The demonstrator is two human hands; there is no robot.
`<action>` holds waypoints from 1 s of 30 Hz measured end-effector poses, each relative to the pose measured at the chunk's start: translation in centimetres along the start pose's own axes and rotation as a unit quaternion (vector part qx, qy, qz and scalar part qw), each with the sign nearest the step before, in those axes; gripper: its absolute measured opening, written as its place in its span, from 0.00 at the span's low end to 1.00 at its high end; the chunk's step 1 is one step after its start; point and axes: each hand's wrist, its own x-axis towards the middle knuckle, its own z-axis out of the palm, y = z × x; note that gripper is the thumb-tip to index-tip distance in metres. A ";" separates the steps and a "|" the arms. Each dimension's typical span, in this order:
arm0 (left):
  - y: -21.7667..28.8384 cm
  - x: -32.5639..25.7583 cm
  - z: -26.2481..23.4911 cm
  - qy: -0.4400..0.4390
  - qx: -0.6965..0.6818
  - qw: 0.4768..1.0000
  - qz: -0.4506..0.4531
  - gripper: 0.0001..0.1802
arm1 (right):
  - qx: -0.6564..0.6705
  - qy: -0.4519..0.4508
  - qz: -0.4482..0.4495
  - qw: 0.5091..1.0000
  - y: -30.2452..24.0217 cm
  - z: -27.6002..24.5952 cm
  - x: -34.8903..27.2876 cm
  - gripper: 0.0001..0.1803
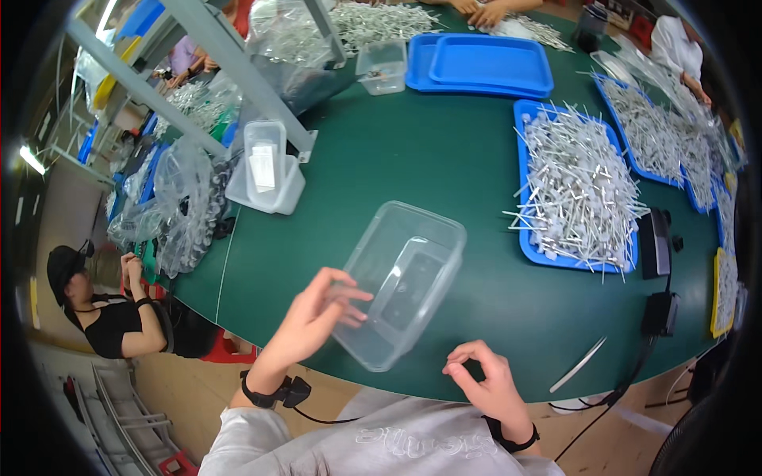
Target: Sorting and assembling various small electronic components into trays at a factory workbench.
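Forearms (pixel 274 357): both enter from the lower edge past grey sleeves, the left angled up and to the right, the right leaning up and to the left; each wrist wears a black band, the left wristband (pixel 276 393) carrying a small dark block with a cable.
Right hand (pixel 486 379): low over the near edge of the bench (pixel 373 159), fingers curled inward, thumb and index tips brought close together; whether they meet or pinch something tiny I cannot tell.
Pale pointed tool (pixel 578 365): lies slantwise on the green bench to the right of that hand, well apart from it.
Left hand (pixel 313 313): wrist raised, fingers parted and slightly bent, reaching across the container's left side; the grip is released, though contact with the wall is unclear.
Clear container (pixel 401 278): rectangular, lidless, on the bench in front of the person, between the two hands and farther out, its long side slanting away to the right.
Filled tray (pixel 546 259): blue, right of the container, heaped with thin pale sticks (pixel 579 182).
Nested tubs (pixel 290 190): translucent, beside a grey metal post at left.
Co-worker (pixel 123 321): at far left, black cap, hands together.
Stacked trays (pixel 492 63): blue, toward the far side.
Another person's hands (pixel 484 12): beyond those trays.
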 end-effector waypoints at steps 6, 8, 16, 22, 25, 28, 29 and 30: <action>0.8 -1.7 -1.2 0.082 -0.053 0.995 0.017 0.13 | -0.047 -0.023 -0.021 0.998 -0.3 1.3 1.6 0.07; 0.6 -1.5 -0.7 0.078 -0.064 0.994 0.032 0.13 | -0.071 -0.010 -0.030 0.997 -1.3 0.4 1.5 0.08; -1.1 -0.6 2.2 -0.015 -0.199 0.976 0.092 0.19 | -0.292 0.164 -0.126 0.934 -13.3 -9.0 0.0 0.12; -0.4 -0.6 5.6 0.052 -0.298 0.952 0.055 0.24 | -0.208 0.283 -0.221 0.910 -21.0 -14.4 1.1 0.16; -0.4 -0.8 5.5 0.077 -0.271 0.958 0.050 0.25 | -0.250 0.258 -0.278 0.891 -24.8 -16.7 6.7 0.18; -0.8 -0.8 5.7 0.061 -0.265 0.961 0.050 0.25 | -0.326 0.296 -0.295 0.848 -29.5 -20.6 12.4 0.22; -1.0 -0.8 5.7 0.059 -0.265 0.961 0.050 0.26 | -0.357 0.316 -0.285 0.832 -31.3 -21.8 14.6 0.24; -0.9 -0.9 6.0 0.057 -0.267 0.961 0.053 0.26 | -0.434 0.360 -0.296 0.771 -32.4 -23.8 17.4 0.25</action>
